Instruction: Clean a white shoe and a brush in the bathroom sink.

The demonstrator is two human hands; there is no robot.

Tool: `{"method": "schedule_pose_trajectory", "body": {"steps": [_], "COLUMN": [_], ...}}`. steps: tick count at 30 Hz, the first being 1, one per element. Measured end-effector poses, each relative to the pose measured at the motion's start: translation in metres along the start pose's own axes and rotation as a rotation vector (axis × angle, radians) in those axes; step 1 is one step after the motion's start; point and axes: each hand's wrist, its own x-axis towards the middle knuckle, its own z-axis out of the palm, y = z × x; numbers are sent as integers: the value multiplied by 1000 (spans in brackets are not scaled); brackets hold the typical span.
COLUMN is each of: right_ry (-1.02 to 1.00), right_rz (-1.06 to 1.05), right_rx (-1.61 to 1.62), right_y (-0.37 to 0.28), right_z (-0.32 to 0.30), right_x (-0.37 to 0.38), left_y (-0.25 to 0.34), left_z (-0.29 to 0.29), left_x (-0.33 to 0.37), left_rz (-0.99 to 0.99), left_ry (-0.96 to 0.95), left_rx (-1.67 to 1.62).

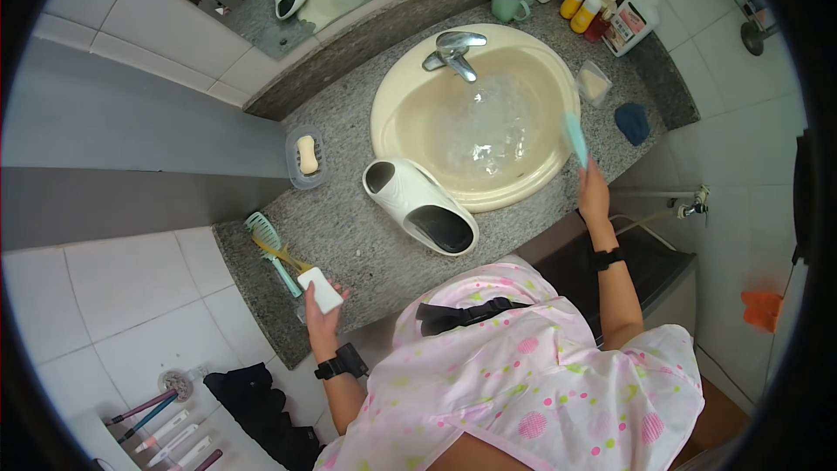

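Note:
My left hand (323, 318) is closed on a white rectangular block (320, 290) over the front left of the counter. Close beside it lie a pale green vented hairbrush (264, 231) and a slim yellow-brown stick-like thing (283, 255), whose near end meets the block. My right hand (594, 192) grips a pale blue, flat, elongated thing (575, 140) at the right rim of the cream washbasin (384, 114). Water (497, 127) with bright glints stands in the basin. A white rounded object with two dark panels (407, 194) rests against the basin's near left rim.
Left of the basin is a soap dish (307, 179) holding a bar of soap (307, 155). A chrome tap (455, 54) rises behind. Back right stand a green mug (506, 2), yellow bottles (582, 14) and a white bottle (629, 25). A dark blue cloth (632, 123) lies right.

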Motion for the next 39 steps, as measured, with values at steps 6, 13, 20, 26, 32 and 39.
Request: {"method": "schedule_pose_trajectory", "body": {"steps": [6,13,20,26,32,39], "right_ry": [-498,-932,-704,-747,-690,-848], "right_rz": [-247,-351,-324,-250,-233,-315], "right_rx": [-11,-235,-43,-207,-130,-106], "right_y": [-49,-100,-84,-79,-77,-80], "right_z": [80,176,173,177,165,97], "right_x": [67,68,54,65,57,67], "left_y": [20,41,62,59,12,-55], "left_z": [29,21,18,80,187,263], "left_x": [1,-6,-50,-51,-26,14], "left_rz": [92,186,254,275,79,-135], "left_ry": [-74,-59,-193,-342,-615,-737], "left_rx": [58,129,147,225,84,-17]}}
